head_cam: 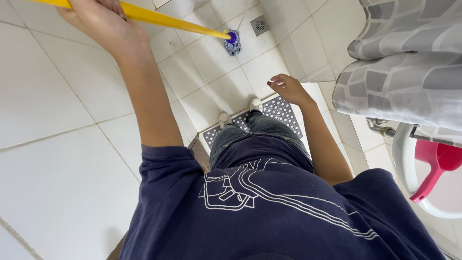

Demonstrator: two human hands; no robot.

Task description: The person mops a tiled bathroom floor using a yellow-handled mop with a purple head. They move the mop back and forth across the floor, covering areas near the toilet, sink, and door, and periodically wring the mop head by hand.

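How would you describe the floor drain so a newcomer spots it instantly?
Start at the white tiled floor and follow the yellow mop handle, gripped by the left hand, to its purple-and-white mop head. Just beyond, toward the wall, sits the floor drain: a small square grey metal grate, unlike the plain tiles around it.

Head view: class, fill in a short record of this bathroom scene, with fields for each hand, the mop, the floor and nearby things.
left hand: left hand gripping the yellow mop handle
right hand: right hand empty, fingers loose, touching nothing
mop head: blue mop head on the white tiled floor, near the floor drain
underfoot: grey perforated mat
right side: patterned curtain; pink scoop in a white basin
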